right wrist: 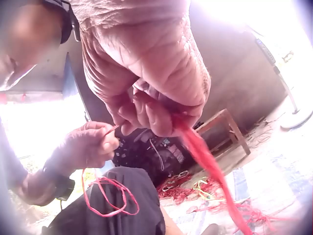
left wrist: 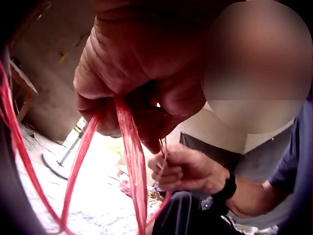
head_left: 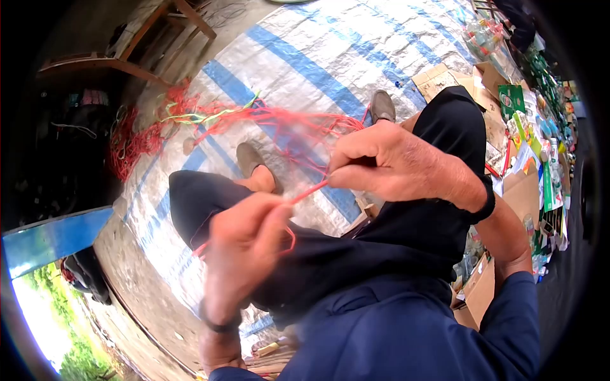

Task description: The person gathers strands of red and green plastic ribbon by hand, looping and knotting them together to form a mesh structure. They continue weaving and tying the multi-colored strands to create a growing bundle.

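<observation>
Evidently some print marks the green carton (head_left: 510, 100) in the heap beside the right arm, though it is too small to read. Above the lap, the left hand (head_left: 244, 244) and right hand (head_left: 394, 159) both pinch a red strand (head_left: 310, 192) stretched straight between them. The right wrist view shows its loops dangling near the knee (right wrist: 149, 196), mostly hidden in the head view.
</observation>
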`<state>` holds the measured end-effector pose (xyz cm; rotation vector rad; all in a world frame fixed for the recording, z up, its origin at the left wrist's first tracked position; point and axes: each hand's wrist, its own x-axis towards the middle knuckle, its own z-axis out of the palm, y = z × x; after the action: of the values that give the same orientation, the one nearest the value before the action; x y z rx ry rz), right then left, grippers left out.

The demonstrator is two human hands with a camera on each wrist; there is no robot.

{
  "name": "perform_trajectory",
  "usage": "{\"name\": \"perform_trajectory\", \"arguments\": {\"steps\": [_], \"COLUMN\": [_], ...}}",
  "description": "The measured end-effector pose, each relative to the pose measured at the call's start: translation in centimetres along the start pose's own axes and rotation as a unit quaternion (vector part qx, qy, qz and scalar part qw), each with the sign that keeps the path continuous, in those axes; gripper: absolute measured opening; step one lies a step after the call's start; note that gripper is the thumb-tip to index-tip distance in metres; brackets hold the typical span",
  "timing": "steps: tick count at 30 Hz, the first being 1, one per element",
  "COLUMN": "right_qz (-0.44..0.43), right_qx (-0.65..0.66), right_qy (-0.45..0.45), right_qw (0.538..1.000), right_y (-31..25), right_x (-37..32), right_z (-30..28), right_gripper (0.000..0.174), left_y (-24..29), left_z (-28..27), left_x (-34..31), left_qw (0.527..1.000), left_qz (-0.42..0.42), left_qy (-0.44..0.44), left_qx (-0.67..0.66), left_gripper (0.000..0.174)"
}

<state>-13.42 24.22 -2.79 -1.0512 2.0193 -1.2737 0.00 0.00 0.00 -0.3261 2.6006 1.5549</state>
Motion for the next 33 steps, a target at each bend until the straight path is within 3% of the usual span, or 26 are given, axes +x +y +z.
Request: {"name": "perform_trajectory", "arguments": {"steps": [1, 3, 5, 7, 11, 15, 18, 23, 25, 28, 33], "right_qz": [-0.029, -0.064, 0.054, 0.061, 0.066, 0.074, 0.081, 0.121, 0.108, 0.1, 0.068], "right_qx": [0.001, 0.01, 0.008, -0.012, 0.0, -0.012, -0.015, 0.1, 0.084, 0.067, 0.004], "right_qy": [0.013, 0.031, 0.031, 0.033, 0.051, 0.058, 0.065, 0.077, 0.079, 0.088, 0.15], "right_qw": [0.999, 0.997, 0.998, 0.998, 0.997, 0.995, 0.994, 0.985, 0.987, 0.989, 0.986], "right_y": [0.5, 1.3, 1.0, 1.4, 2.3, 2.6, 2.9, 3.1, 3.0, 3.0, 3.1], "right_x": [-0.2, -0.8, -1.7, -1.8, -1.8, -1.8, -1.8, -1.9, -1.9, -2.0, -2.4], "right_z": [-0.4, -1.5, -3.0, -4.3, -5.8, -6.7, -6.9, -6.7, -7.0, -7.4, -8.3], "right_gripper": [0.011, 0.011, 0.013, 0.016, 0.021, 0.021, 0.021, 0.022, 0.021, 0.021, 0.023], "left_y": [-0.1, -0.3, -3.7, -6.1, -10.4, -15.5, -18.8, -22.7, -23.4, -24.5, -22.6], "left_z": [0.1, -3.3, -7.1, -10.8, -15.7, -18.8, -20.2, -21.4, -21.2, -21.2, -20.6], "left_x": [0.1, -0.5, -1.4, -2.6, -5.6, -8.3, -9.9, -12.1, -12.3, -12.5, -12.0], "left_qw": [1.0, 0.995, 0.979, 0.958, 0.907, 0.879, 0.822, 0.807, 0.819, 0.799, 0.813], "left_qz": [0.002, -0.03, -0.013, -0.003, -0.048, -0.077, -0.147, -0.151, -0.151, -0.137, -0.138], "left_qy": [-0.003, 0.099, 0.193, 0.232, 0.368, 0.424, 0.502, 0.533, 0.534, 0.557, 0.533], "left_qx": [-0.002, 0.0, -0.06, -0.169, -0.2, -0.207, -0.224, -0.206, -0.149, -0.183, -0.19], "left_gripper": [0.012, 0.016, 0.018, 0.018, 0.018, 0.02, 0.021, 0.021, 0.019, 0.02, 0.02]}}
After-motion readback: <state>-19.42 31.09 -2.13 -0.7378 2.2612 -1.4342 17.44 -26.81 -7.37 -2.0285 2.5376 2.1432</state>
